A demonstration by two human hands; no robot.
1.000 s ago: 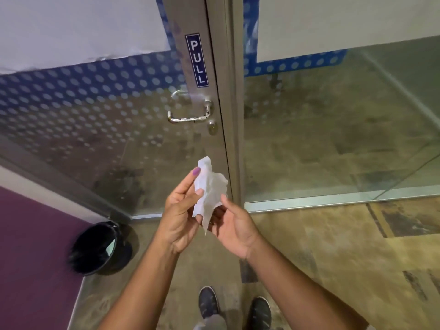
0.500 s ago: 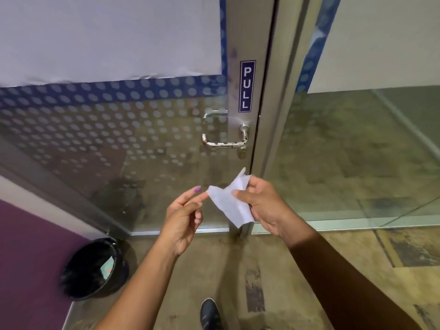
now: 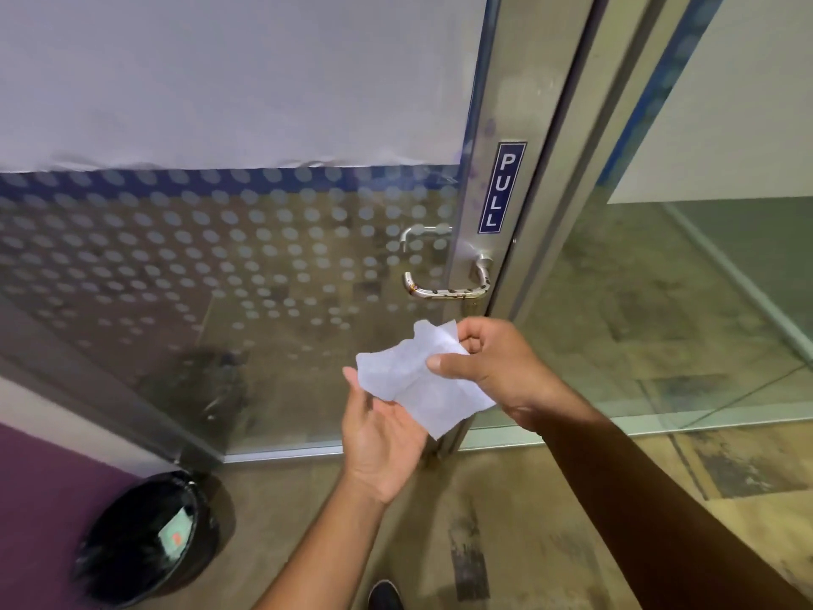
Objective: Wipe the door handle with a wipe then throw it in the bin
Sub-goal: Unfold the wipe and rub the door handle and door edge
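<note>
A white wipe is spread out in front of me, a short way below the door handle. My right hand pinches its right side between thumb and fingers. My left hand lies palm up under its lower left edge, fingers apart, touching it. The metal lever handle is stained with dark spots and sits on the steel door frame under a blue PULL sign. A black bin with a black liner stands on the floor at the lower left.
The glass door has frosted dots and a white sheet across its top. A fixed glass panel is to the right. A purple wall runs beside the bin. My shoe shows at the bottom edge.
The wipe has been opened out flatter. My left hand has turned palm up beneath it. The view has moved closer to the door, and the handle looks larger.
</note>
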